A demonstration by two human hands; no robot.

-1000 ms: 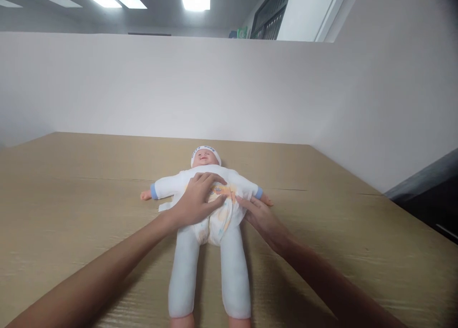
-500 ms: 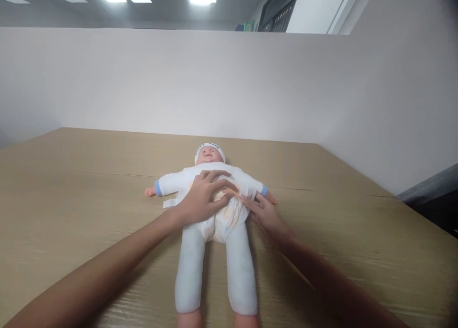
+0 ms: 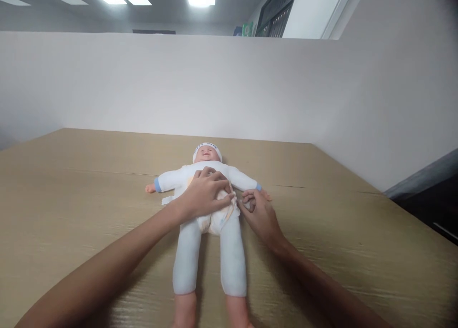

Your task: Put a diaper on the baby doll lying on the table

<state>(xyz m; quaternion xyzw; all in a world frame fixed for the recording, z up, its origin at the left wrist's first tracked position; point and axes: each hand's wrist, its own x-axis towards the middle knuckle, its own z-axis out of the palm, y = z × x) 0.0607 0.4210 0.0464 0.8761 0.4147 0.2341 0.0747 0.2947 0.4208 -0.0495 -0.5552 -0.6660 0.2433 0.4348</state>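
Note:
A baby doll (image 3: 232, 266) in a white suit with blue cuffs and a white lettered cap lies on its back, feet toward me. Around its hips is a white diaper (image 3: 214, 223) with orange patterning. My left hand (image 3: 205, 194) lies over the diaper's front, its fingers bent and its thumb close to them on the diaper's edge. At the doll's hip on the right, my right hand (image 3: 259, 213) is closed in a pinch on a whitish bit of the diaper's side. A loose diaper tab (image 3: 167, 200) sticks out on the left.
The doll rests on a wide wood-coloured table (image 3: 107, 156). A pale partition wall (image 3: 171, 84) rises behind the table and along its right. Beyond the right edge is a dark area (image 3: 429, 204).
My right hand has drawn up and its fingers have curled in at the doll's hip. My left hand's fingers have bent more. The doll's legs appear shifted slightly left and up in view.

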